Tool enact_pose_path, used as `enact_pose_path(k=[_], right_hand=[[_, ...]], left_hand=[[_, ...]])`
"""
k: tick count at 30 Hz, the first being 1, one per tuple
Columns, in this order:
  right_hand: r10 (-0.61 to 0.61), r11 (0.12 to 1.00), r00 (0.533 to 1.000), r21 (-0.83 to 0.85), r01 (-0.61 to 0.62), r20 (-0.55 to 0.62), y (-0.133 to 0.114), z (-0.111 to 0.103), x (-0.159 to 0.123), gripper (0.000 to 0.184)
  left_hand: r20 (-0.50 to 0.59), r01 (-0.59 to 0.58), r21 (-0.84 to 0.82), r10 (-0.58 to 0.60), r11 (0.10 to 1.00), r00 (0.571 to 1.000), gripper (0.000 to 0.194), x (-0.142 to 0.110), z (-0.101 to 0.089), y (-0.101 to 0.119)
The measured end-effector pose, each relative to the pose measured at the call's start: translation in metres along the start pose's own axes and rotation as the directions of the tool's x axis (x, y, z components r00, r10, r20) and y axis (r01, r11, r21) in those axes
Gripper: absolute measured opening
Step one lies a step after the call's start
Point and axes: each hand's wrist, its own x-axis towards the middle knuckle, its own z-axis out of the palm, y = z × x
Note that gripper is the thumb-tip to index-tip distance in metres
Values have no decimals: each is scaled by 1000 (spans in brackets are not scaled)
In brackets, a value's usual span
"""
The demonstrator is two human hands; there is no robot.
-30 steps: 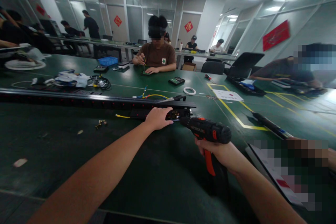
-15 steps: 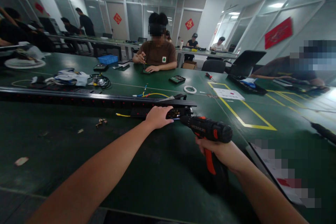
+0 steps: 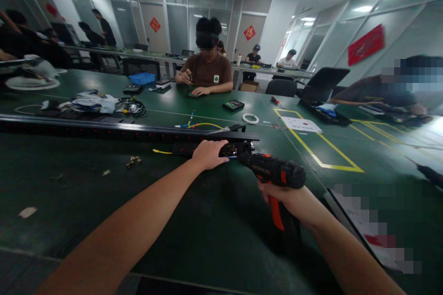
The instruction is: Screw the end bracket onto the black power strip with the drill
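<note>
My right hand [image 3: 282, 193] is wrapped round the handle of a black and orange cordless drill [image 3: 277, 170]. The drill points left, and its tip is at the end of a narrow black unit with brass-coloured terminals [image 3: 232, 149]. That same unit is held by my left hand [image 3: 207, 154], thumb on the near side and fingers across the top. Contact between bit and terminals is too small to make out. A yellow wire [image 3: 162, 151] sticks out left of the unit. Just behind runs a long black rail [image 3: 131, 132] with red marks. Small brass screws [image 3: 133, 161] lie to the left.
Behind the rail are coloured wires [image 3: 204, 124], a white tape ring [image 3: 250, 118] and a black cable bundle [image 3: 133, 107]. A paper sheet [image 3: 301, 124] lies by yellow tape lines. Across the table a person [image 3: 207, 67] works; another person sits at right.
My hands, the drill and the black unit look almost unmoved. The dark tool at the right edge has shifted slightly right and its outline differs.
</note>
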Motion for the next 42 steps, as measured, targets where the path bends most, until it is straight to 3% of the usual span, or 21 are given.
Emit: enact_pose_path(k=[42], right_hand=[[-53, 998, 999, 31, 53, -11, 2, 0, 0, 18]], left_hand=[[-5, 6, 16, -6, 1000, 1000, 67, -1, -2, 3]])
